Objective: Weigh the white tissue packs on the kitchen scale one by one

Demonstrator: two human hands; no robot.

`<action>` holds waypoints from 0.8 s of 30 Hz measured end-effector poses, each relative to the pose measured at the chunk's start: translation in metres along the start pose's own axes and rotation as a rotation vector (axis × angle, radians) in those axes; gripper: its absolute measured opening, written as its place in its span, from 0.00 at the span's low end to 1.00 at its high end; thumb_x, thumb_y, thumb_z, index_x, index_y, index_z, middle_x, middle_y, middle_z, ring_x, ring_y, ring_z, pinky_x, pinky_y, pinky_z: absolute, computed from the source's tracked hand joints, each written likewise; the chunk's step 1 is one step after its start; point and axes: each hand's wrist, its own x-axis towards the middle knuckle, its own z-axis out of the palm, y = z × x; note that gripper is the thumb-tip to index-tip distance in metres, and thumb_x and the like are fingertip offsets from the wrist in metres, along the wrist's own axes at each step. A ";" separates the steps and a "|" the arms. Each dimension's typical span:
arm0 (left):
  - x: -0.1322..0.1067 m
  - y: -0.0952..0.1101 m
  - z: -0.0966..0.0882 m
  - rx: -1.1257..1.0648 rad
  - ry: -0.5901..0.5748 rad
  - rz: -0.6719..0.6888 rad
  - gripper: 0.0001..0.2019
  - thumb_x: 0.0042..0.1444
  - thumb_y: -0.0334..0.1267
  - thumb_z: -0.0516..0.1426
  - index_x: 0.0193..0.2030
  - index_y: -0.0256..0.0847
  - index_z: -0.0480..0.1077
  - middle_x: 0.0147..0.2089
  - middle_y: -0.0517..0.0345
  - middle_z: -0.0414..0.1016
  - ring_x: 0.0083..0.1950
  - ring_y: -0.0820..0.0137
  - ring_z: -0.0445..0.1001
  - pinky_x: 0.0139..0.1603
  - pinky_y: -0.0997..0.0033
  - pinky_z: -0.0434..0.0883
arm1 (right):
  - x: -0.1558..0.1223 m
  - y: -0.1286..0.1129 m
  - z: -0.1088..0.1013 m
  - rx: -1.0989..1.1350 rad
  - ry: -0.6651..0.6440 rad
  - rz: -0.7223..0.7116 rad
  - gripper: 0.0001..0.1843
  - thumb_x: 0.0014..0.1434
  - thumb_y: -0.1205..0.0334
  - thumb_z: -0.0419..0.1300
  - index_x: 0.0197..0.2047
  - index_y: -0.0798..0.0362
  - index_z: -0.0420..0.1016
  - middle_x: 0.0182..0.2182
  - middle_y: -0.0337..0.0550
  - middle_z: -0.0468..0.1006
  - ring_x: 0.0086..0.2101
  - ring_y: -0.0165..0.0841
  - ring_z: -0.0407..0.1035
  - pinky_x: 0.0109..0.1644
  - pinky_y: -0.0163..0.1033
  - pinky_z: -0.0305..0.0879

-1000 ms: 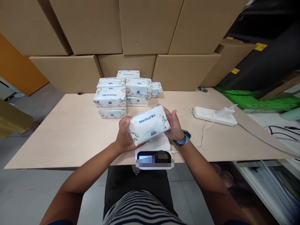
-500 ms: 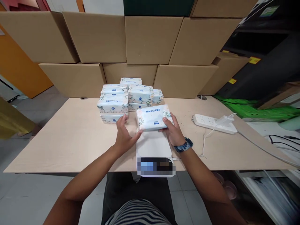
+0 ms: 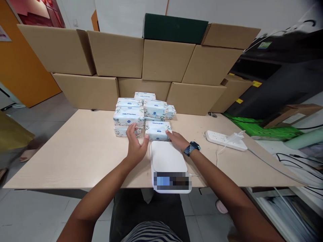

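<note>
A white floral pack of tissues (image 3: 158, 129) rests behind the kitchen scale, in front of the other packs. My right hand (image 3: 178, 139) grips its right side, thumb on the near corner; the other fingers are mostly hidden. My left hand (image 3: 136, 145) is open, thumb and fingers spread. Its thumb tip is at the left edge of that pack, and its fingertips are by the left stack of tissue packs (image 3: 128, 117). More packs (image 3: 155, 109) are piled behind. The white scale (image 3: 168, 158) stands at the table's front edge with nothing on its platform; its display is blurred out.
Cardboard boxes (image 3: 87, 92) form a wall along the back of the table (image 3: 88, 148), with a dark green box (image 3: 175, 28) on top. A white power strip (image 3: 225, 140) with a plug and cables lies at the right. Beyond it is a green crate (image 3: 275, 129).
The held tissue pack has moved from above the scale to behind it, beside the stacks. My left hand's thumb has come away from its near edge. The head view has tilted up.
</note>
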 end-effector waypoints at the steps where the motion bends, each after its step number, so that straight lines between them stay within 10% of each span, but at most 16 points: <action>1: 0.000 0.000 0.001 -0.012 0.002 -0.015 0.35 0.70 0.50 0.58 0.78 0.50 0.48 0.75 0.35 0.53 0.76 0.48 0.63 0.69 0.40 0.71 | 0.002 -0.003 0.001 -0.049 -0.009 0.000 0.35 0.64 0.27 0.56 0.39 0.54 0.80 0.42 0.56 0.88 0.48 0.50 0.79 0.55 0.47 0.72; 11: -0.003 0.006 0.002 -0.005 -0.172 -0.083 0.29 0.70 0.46 0.57 0.74 0.47 0.54 0.75 0.36 0.57 0.67 0.54 0.73 0.66 0.44 0.74 | 0.014 -0.026 -0.002 -0.313 -0.035 -0.001 0.33 0.70 0.34 0.54 0.58 0.54 0.79 0.38 0.53 0.89 0.43 0.46 0.82 0.45 0.41 0.70; 17: -0.001 0.005 -0.002 0.035 -0.217 -0.064 0.25 0.71 0.45 0.57 0.71 0.46 0.59 0.71 0.38 0.63 0.61 0.58 0.77 0.63 0.48 0.76 | 0.033 -0.023 -0.025 -0.370 0.093 -0.040 0.31 0.75 0.38 0.48 0.58 0.51 0.80 0.58 0.52 0.85 0.56 0.46 0.79 0.56 0.43 0.71; 24: 0.001 0.001 -0.006 0.100 -0.213 -0.006 0.23 0.72 0.43 0.56 0.70 0.45 0.62 0.69 0.38 0.66 0.57 0.60 0.79 0.59 0.51 0.78 | 0.109 -0.040 -0.054 -0.433 0.235 -0.136 0.31 0.63 0.54 0.67 0.66 0.57 0.75 0.70 0.63 0.72 0.70 0.56 0.64 0.73 0.55 0.61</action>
